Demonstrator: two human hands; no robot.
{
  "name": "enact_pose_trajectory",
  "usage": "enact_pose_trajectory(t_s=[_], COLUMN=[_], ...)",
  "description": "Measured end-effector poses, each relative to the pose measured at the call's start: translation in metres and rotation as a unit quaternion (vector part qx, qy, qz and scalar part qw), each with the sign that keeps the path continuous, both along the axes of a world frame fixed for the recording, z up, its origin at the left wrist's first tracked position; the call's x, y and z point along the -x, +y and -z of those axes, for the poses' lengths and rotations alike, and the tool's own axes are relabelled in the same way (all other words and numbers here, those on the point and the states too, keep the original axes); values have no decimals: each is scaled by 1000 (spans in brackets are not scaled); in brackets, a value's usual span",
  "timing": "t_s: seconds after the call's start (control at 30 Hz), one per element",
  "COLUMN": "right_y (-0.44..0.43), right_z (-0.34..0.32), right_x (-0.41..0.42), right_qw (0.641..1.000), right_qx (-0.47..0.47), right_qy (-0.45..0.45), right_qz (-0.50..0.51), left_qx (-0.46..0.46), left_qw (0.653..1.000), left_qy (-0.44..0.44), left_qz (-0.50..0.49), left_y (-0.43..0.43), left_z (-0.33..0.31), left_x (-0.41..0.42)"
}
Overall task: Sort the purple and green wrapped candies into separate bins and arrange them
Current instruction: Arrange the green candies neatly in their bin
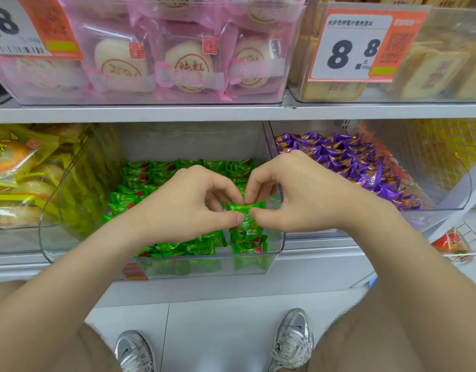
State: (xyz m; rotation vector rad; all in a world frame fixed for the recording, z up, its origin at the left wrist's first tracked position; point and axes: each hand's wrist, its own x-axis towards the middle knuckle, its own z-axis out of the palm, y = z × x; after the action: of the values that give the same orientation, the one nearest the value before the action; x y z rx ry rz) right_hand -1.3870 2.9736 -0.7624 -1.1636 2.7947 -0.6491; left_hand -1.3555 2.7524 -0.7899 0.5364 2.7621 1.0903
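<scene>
Pink-wrapped cakes [188,63] above — yellow packets [22,170] left, price tag [352,47] right.

— What reads at 1 o'clock?
— A white and orange price tag [363,44] on the front of a clear bin [430,99]: a big "8.8", with a small "元" and "500g" beneath. A line of Chinese characters runs along the top, and the orange part carries a QR code.
— And at 11 o'clock?
— A second price tag [22,25], cut off by the frame: only ".8" and a barcode show.
— Anything else?
— The pink-wrapped pastries [189,67] at 12 o'clock bear red stamped characters that I cannot make out. The print on the green candy [246,208] and the purple candies [339,154] is too small to read.
</scene>
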Motion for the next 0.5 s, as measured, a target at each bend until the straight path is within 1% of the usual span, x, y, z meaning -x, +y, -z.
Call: enact_pose_trajectory(t_s=[0.07, 0.13, 0.27, 0.4, 0.5], right_y=[0, 0, -3, -4, -3], right_z=[0, 1, 5, 7, 7], right_x=[2, 6, 10, 9, 10], right_qw=[999, 998, 998, 998, 998], right_qx=[30, 56, 46, 36, 39], right_qy=[-6, 11, 25, 29, 30], right_qz=[16, 35, 46, 42, 40], left_qx=[55, 81, 141, 172, 187], left_qw=[998, 994, 986, 971, 966], left_qy=[-24, -52, -32, -49, -47], left_qz=[22, 46, 88, 156, 172], left_y=[-2, -1, 8, 13, 16], left_z=[6, 12, 23, 26, 28], left_x=[2, 2, 5, 11, 15])
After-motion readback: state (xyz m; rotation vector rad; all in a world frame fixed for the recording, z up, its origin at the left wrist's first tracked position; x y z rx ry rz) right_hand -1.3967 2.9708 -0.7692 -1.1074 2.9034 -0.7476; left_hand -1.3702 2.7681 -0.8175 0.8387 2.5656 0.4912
